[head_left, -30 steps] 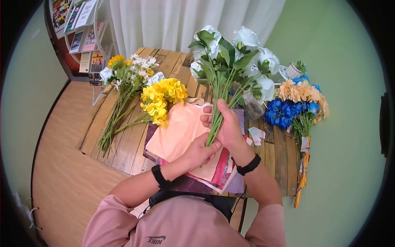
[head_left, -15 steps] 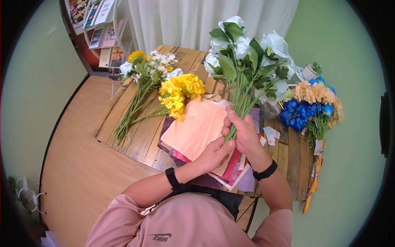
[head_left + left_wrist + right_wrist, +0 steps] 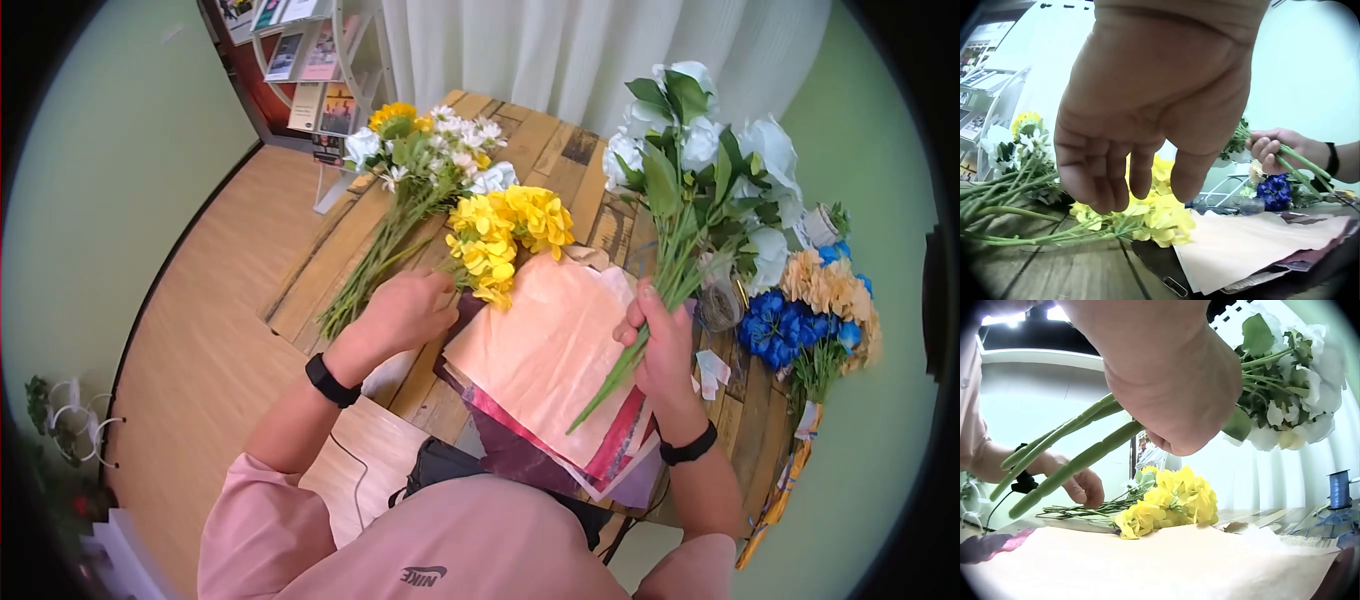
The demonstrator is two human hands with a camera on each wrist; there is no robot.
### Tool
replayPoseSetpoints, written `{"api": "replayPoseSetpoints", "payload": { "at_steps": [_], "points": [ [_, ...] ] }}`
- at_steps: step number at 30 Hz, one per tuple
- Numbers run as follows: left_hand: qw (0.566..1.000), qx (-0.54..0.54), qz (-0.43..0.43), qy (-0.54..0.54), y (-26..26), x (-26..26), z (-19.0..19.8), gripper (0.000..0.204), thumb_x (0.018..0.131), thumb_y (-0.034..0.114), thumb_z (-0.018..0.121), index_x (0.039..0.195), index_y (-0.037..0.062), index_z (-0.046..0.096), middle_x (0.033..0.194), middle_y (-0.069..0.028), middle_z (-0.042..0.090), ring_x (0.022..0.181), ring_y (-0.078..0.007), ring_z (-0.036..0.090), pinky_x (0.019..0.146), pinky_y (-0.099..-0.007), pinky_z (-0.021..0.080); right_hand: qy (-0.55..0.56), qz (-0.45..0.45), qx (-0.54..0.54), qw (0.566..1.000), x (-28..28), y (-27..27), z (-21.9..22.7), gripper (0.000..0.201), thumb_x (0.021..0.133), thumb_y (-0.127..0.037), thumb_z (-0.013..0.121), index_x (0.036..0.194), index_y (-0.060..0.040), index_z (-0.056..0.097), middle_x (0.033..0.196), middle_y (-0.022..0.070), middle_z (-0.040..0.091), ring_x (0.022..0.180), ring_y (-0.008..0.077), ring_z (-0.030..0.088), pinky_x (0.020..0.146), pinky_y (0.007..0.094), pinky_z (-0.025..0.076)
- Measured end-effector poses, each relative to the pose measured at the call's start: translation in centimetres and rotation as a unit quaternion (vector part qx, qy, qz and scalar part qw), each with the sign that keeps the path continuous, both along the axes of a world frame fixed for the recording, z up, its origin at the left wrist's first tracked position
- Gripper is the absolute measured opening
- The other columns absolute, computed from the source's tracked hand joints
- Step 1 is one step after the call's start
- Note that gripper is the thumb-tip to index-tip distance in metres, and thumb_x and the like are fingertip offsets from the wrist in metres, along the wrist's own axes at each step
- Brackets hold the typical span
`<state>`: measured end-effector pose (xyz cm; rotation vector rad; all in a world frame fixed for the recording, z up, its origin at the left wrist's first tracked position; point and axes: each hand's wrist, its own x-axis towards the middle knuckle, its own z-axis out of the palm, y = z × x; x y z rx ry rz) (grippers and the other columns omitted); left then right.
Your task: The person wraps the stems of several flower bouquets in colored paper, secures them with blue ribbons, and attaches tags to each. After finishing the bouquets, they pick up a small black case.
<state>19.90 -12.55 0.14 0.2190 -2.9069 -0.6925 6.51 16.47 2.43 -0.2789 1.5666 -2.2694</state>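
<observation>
My right hand (image 3: 657,345) grips the green stems (image 3: 1079,456) of a bunch of white roses (image 3: 700,150), held tilted above a sheet of peach paper (image 3: 550,350); the stem ends hang free over the paper. My left hand (image 3: 400,310) hovers over the stems of a yellow flower bunch (image 3: 510,230) that lies on the wooden table (image 3: 320,290). In the left wrist view its fingers (image 3: 1129,181) hang loosely above the yellow flowers (image 3: 1160,212) and hold nothing. The peach sheet tops a stack of red and purple papers.
A bunch of daisies with a sunflower (image 3: 420,150) lies at the table's far left. Blue flowers (image 3: 780,325) and peach flowers (image 3: 835,290) lie at the right edge. A blue ribbon spool (image 3: 1338,487) stands at the right. A leaflet rack (image 3: 320,60) stands beyond the table.
My left hand has let go of the white roses' stems and moved left to the yellow flowers. My right hand has carried the white bunch to the right.
</observation>
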Motion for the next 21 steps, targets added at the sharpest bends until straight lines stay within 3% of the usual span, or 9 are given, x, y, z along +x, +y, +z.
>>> {"api": "replayPoseSetpoints", "payload": {
  "at_steps": [2,4,5,9,12,15,17,21],
  "points": [
    [0.999,-0.007,-0.051,-0.004,1.8,-0.7,0.0,0.034,0.082,0.030,0.065,0.100,0.0012,0.063,0.097,-0.0217,0.065,0.091,-0.0386,0.062,0.081,-0.0460,0.049,0.009,-0.026,0.014,1.000,-0.4,-0.2,-0.4,0.017,0.096,-0.019,0.057,0.103,-0.0048,0.052,0.070,0.0020,0.048,0.053,0.0117,0.047,0.051,0.0262,0.043],
    [0.988,-0.051,-0.110,-0.096,3.7,-1.2,-0.2,0.042,0.082,0.035,0.067,0.100,-0.0021,0.060,0.100,-0.0248,0.063,0.092,-0.0402,0.062,0.081,-0.0467,0.048,0.005,-0.032,0.008,0.999,-0.9,-0.2,-0.8,0.017,0.096,-0.019,0.057,0.102,-0.0044,0.052,0.070,0.0019,0.048,0.053,0.0118,0.047,0.049,0.0261,0.042],
    [0.990,-0.002,-0.094,-0.101,4.5,-1.6,-1.8,0.054,0.080,0.041,0.070,0.105,-0.0047,0.055,0.104,-0.0272,0.062,0.093,-0.0408,0.062,0.081,-0.0464,0.049,0.009,-0.037,0.005,0.999,-1.1,-0.2,-0.9,0.016,0.095,-0.018,0.058,0.100,-0.0042,0.053,0.070,0.0021,0.049,0.052,0.0115,0.047,0.045,0.0251,0.041],
    [0.995,-0.022,-0.043,-0.092,7.0,-2.5,-3.2,0.061,0.078,0.043,0.071,0.110,-0.0049,0.052,0.106,-0.0267,0.061,0.095,-0.0409,0.062,0.083,-0.0461,0.050,0.021,-0.047,0.031,0.998,-1.3,-0.2,-0.3,0.013,0.094,-0.017,0.058,0.093,-0.0046,0.054,0.069,0.0028,0.051,0.047,0.0102,0.046,0.041,0.0236,0.039],
    [0.986,-0.010,-0.014,-0.166,7.1,-2.9,-3.5,0.066,0.075,0.045,0.073,0.112,-0.0048,0.050,0.109,-0.0261,0.061,0.098,-0.0409,0.062,0.085,-0.0450,0.050,0.020,-0.042,0.053,0.997,-1.6,-0.9,-1.1,0.013,0.093,-0.016,0.059,0.091,-0.0050,0.054,0.069,0.0029,0.052,0.046,0.0097,0.046,0.041,0.0240,0.039],
    [0.994,-0.004,-0.006,-0.110,6.9,-2.5,-4.8,0.057,0.078,0.041,0.071,0.110,-0.0011,0.053,0.105,-0.0226,0.062,0.097,-0.0396,0.062,0.084,-0.0452,0.050,0.015,-0.036,0.045,0.998,-1.5,-1.8,-2.1,0.013,0.093,-0.016,0.060,0.089,-0.0052,0.053,0.069,0.0027,0.052,0.046,0.0094,0.046,0.041,0.0237,0.039],
    [0.998,-0.051,-0.021,-0.002,7.1,-2.3,-5.4,0.038,0.079,0.032,0.071,0.099,0.0027,0.059,0.099,-0.0196,0.061,0.092,-0.0371,0.061,0.080,-0.0446,0.050,0.012,-0.030,0.033,0.999,-1.4,-2.1,-2.3,0.013,0.092,-0.015,0.061,0.089,-0.0052,0.053,0.070,0.0025,0.051,0.046,0.0094,0.046,0.041,0.0235,0.039],
    [0.996,-0.087,-0.015,0.022,8.2,-1.8,-4.4,0.029,0.084,0.026,0.065,0.104,0.0060,0.059,0.103,-0.0176,0.058,0.089,-0.0369,0.061,0.078,-0.0447,0.051,0.019,-0.028,0.043,0.998,-1.4,-1.8,-2.3,0.013,0.092,-0.015,0.061,0.088,-0.0046,0.054,0.068,0.0021,0.052,0.046,0.0094,0.046,0.041,0.0239,0.040]
  ]
}}
